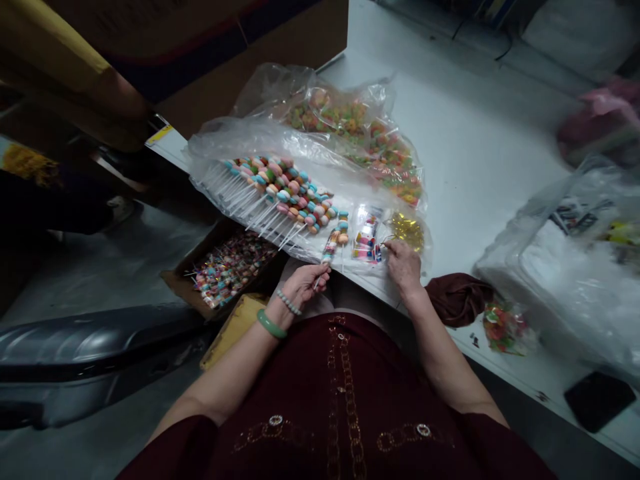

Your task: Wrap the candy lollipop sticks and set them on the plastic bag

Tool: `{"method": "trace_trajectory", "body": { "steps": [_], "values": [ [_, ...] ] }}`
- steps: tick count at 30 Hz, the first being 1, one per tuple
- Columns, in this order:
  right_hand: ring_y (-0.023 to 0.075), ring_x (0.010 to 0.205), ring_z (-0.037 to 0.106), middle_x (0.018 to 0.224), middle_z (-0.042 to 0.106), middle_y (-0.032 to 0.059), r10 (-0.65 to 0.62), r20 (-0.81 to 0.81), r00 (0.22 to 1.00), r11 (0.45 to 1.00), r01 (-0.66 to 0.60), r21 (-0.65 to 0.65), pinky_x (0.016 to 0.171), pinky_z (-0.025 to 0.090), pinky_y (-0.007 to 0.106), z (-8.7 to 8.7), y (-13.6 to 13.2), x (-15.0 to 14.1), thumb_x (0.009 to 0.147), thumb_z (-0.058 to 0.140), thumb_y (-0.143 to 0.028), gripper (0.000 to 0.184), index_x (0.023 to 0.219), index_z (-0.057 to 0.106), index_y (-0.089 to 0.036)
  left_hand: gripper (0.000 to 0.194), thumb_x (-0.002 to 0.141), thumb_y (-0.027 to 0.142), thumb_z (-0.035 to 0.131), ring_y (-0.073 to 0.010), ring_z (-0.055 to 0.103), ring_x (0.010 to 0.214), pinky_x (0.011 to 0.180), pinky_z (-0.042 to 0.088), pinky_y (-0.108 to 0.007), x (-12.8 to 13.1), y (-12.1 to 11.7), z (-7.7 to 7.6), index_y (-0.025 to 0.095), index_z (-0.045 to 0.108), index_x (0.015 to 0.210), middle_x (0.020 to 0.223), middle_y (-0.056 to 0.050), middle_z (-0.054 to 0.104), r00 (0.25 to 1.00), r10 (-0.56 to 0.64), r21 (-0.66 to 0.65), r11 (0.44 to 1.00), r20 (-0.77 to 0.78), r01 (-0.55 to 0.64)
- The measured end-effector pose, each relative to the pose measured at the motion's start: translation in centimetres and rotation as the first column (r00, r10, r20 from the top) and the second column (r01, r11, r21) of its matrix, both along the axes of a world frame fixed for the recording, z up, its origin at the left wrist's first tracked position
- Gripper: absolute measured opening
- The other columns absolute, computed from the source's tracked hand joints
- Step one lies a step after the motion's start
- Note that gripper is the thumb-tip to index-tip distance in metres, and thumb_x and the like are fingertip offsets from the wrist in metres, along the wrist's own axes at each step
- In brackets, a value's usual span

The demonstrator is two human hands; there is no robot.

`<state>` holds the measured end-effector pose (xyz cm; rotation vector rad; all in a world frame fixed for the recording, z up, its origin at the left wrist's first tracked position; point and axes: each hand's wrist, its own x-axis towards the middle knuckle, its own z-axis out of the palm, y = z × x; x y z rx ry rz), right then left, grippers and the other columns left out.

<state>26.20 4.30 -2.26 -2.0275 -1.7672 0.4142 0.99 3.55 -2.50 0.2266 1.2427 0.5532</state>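
My left hand (309,281), with a bead bracelet and a green bangle, is closed around the white stick of a candy lollipop (329,248), its stacked coloured pieces seemingly in a clear wrapper. To the right, my right hand (404,265) pinches what looks like a thin gold twist tie beside a pile of gold twist ties (406,230). Printed clear wrappers (367,235) lie between my hands. Another lollipop (343,228) rests just past my left hand. Many more lollipops (285,190) are heaped at the left, sticks pointing toward me.
Behind the heap lies a clear plastic bag (360,137) of green and orange candies. A carton (220,270) of wrapped lollipops stands below the table edge. A brown cloth (457,299), a small candy bag (505,327) and a large plastic bag (575,253) are at right.
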Motion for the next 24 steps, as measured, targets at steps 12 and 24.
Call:
{"method": "trace_trajectory", "body": {
  "steps": [12,24],
  "values": [
    [0.0208,0.087,0.057,0.097,0.062,0.0111,0.085,0.053,0.995,0.993,-0.089,0.075,0.074,0.042,0.031,-1.0,2.1,0.9,0.088,0.048,-0.021,0.024,0.082,0.071,-0.017,0.035,0.066,0.04,0.081,0.0003,0.032,0.036,0.038,0.016,-0.017,-0.7,-1.6,1.5,0.01,0.063,0.072,0.053,0.003,0.053,0.998,0.061,0.364,0.929,0.025,-0.066],
    [0.0075,0.045,0.045,0.072,0.066,-0.0026,0.001,-0.663,0.748,0.953,0.201,0.228,0.046,0.039,0.023,0.2,1.1,1.1,0.084,0.061,-0.038,0.019,0.088,0.063,-0.019,0.04,0.067,0.048,0.08,-0.0045,0.037,0.051,0.048,0.022,-0.021,-0.8,-1.6,2.4,0.012,0.062,0.07,0.062,0.0,0.054,0.989,-0.055,0.53,0.847,0.136,-0.026]
  ]
}}
